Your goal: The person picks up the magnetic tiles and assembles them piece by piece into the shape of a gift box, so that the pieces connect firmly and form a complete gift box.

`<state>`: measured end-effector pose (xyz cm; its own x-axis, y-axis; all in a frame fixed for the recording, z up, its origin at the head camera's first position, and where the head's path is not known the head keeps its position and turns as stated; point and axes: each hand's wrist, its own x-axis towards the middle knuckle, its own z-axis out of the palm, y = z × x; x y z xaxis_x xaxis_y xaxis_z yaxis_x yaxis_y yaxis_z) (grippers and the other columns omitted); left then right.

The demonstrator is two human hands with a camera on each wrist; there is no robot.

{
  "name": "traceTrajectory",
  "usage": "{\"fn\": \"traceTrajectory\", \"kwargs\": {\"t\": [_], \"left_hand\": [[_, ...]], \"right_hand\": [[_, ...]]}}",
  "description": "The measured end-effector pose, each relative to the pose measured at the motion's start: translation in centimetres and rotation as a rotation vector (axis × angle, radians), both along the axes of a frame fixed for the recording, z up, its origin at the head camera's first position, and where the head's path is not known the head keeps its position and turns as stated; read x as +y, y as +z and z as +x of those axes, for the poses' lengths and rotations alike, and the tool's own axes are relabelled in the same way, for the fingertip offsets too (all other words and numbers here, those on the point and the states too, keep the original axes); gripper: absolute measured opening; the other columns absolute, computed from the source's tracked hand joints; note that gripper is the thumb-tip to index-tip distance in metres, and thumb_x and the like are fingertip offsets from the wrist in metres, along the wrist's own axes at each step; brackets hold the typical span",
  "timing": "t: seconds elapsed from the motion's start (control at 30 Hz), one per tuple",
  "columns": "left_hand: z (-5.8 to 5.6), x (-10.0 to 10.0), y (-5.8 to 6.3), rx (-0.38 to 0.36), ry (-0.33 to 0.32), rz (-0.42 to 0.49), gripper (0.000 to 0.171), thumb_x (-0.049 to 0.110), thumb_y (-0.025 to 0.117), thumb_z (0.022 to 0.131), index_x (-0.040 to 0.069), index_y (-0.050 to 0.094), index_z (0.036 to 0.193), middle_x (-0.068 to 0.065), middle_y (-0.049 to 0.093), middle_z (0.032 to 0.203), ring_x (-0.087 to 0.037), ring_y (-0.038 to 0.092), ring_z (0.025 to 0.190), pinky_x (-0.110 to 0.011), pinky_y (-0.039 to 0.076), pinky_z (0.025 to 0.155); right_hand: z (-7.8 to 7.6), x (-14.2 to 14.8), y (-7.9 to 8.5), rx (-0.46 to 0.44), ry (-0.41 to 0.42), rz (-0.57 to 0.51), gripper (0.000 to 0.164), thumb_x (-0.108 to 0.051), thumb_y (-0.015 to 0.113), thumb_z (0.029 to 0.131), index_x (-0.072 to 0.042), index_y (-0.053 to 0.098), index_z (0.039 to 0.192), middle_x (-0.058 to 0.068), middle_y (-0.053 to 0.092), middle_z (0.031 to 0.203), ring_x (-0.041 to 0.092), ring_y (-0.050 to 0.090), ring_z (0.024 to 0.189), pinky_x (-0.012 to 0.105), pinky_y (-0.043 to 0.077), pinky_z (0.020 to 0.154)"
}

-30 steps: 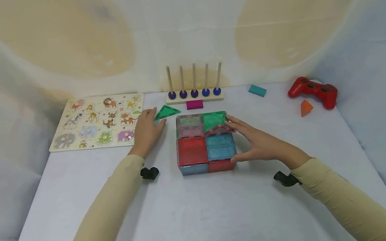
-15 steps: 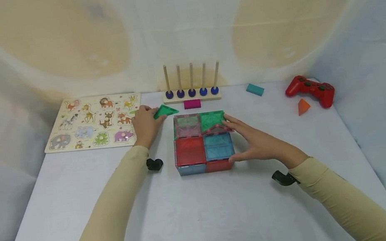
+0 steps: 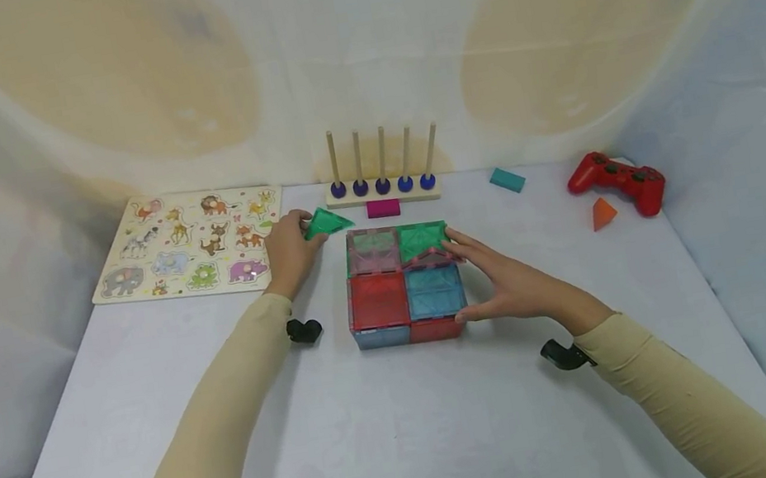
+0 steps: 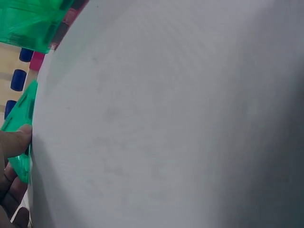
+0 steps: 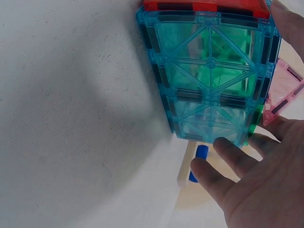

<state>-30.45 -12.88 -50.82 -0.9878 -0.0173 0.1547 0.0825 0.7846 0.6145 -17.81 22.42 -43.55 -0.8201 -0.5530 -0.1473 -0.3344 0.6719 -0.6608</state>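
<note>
My left hand (image 3: 290, 254) pinches a green triangular magnetic tile (image 3: 325, 221) between thumb and fingers, with one edge raised off the table. In the left wrist view the thumb lies on the face of that tile (image 4: 21, 114). At the table's middle sits a low box built of clear magnetic tiles (image 3: 379, 300), coloured red, blue, green and pink. My right hand (image 3: 510, 281) is at its right side, thumb by the front corner and extended fingers by the back corner. A pink triangular tile (image 5: 284, 88) stands tilted on top, near those fingers.
Behind the box is a wooden peg stand (image 3: 432, 193) with blue beads, a magenta block (image 3: 383, 208) before it. An animal puzzle board (image 3: 199, 243) lies at left. On the right are a teal block (image 3: 507, 180), an orange wedge (image 3: 603, 213) and a red game controller (image 3: 618, 183).
My left hand has reached the green triangular tile, taken hold of it and tilted it up from the table. The right hand stays by the box.
</note>
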Motion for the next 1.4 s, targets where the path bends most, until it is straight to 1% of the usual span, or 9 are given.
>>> {"fn": "traceTrajectory", "kwargs": {"t": [0.13,0.37,0.57,0.7,0.8,1.03,1.1,1.2,1.4], "left_hand": [[0.2,-0.1,-0.1,-0.026,-0.018,-0.009,0.039,0.022,0.076,0.094,0.002,0.066,0.125,-0.015,0.067,0.108,-0.031,0.06,0.099,-0.047,0.047,0.09],[0.5,-0.1,0.1,-0.06,-0.018,0.115,0.026,0.021,0.069,0.098,0.005,0.071,0.119,-0.013,0.072,0.111,-0.027,0.065,0.101,-0.044,0.052,0.091],[0.7,-0.2,-0.1,-0.038,-0.028,0.151,0.026,0.019,0.07,0.098,0.006,0.071,0.12,-0.012,0.074,0.109,-0.025,0.067,0.098,-0.042,0.054,0.088],[1.0,-0.4,-0.1,-0.014,-0.037,0.163,0.027,0.02,0.071,0.097,0.006,0.073,0.12,-0.012,0.075,0.109,-0.026,0.069,0.1,-0.043,0.054,0.09],[1.3,-0.6,0.1,-0.006,-0.049,0.178,0.032,0.021,0.072,0.097,0.007,0.072,0.126,-0.013,0.075,0.109,-0.028,0.069,0.102,-0.044,0.054,0.092],[2.0,-1.2,0.2,0.007,-0.099,0.244,0.043,0.019,0.071,0.098,0.018,0.064,0.14,-0.013,0.073,0.103,-0.025,0.069,0.095,-0.038,0.055,0.081],[2.2,-1.4,0.4,0.004,-0.114,0.259,0.044,0.019,0.07,0.098,0.021,0.063,0.141,-0.011,0.073,0.102,-0.024,0.069,0.095,-0.037,0.055,0.078],[2.5,-1.6,1.0,0.01,-0.139,0.284,0.043,0.019,0.071,0.098,0.022,0.063,0.14,-0.011,0.073,0.103,-0.024,0.068,0.097,-0.038,0.055,0.077],[3.1,-1.8,3.1,0.082,-0.196,0.322,0.04,0.02,0.071,0.098,0.02,0.063,0.137,-0.012,0.073,0.108,-0.026,0.069,0.1,-0.043,0.057,0.086]], "right_hand": [[0.0,0.0,0.0,-0.004,-0.004,-0.001,0.111,-0.052,0.084,0.08,-0.02,0.019,0.164,-0.006,0.0,0.171,0.029,0.01,0.156,0.062,0.028,0.117],[0.0,0.1,-0.1,0.0,-0.007,0.0,0.111,-0.052,0.084,0.08,-0.019,0.02,0.164,-0.005,0.001,0.171,0.029,0.01,0.156,0.062,0.028,0.117],[0.0,0.1,-0.1,-0.004,-0.006,-0.011,0.111,-0.051,0.084,0.08,-0.019,0.02,0.164,-0.006,0.001,0.171,0.029,0.01,0.156,0.063,0.028,0.117],[0.0,0.1,-0.3,-0.002,-0.007,-0.007,0.111,-0.052,0.084,0.08,-0.02,0.019,0.164,-0.005,0.001,0.171,0.029,0.011,0.156,0.063,0.028,0.116],[0.0,0.1,-0.5,-0.003,-0.007,-0.007,0.111,-0.053,0.084,0.08,-0.021,0.019,0.164,-0.006,0.0,0.171,0.029,0.01,0.156,0.063,0.028,0.116],[-0.1,0.1,-0.7,-0.001,-0.005,-0.004,0.112,-0.053,0.084,0.079,-0.021,0.018,0.164,-0.006,0.0,0.171,0.029,0.011,0.156,0.062,0.029,0.116],[-0.1,0.1,-0.7,-0.003,-0.008,-0.005,0.112,-0.053,0.084,0.079,-0.021,0.018,0.164,-0.006,0.0,0.171,0.029,0.01,0.156,0.062,0.029,0.116],[-0.1,0.1,-0.6,-0.004,-0.008,-0.008,0.112,-0.054,0.084,0.079,-0.021,0.018,0.164,-0.006,0.0,0.171,0.029,0.01,0.156,0.062,0.029,0.116],[0.0,0.2,-0.6,0.01,0.003,-0.009,0.112,-0.053,0.083,0.08,-0.02,0.018,0.164,-0.006,0.0,0.171,0.029,0.011,0.156,0.063,0.028,0.117]]}}
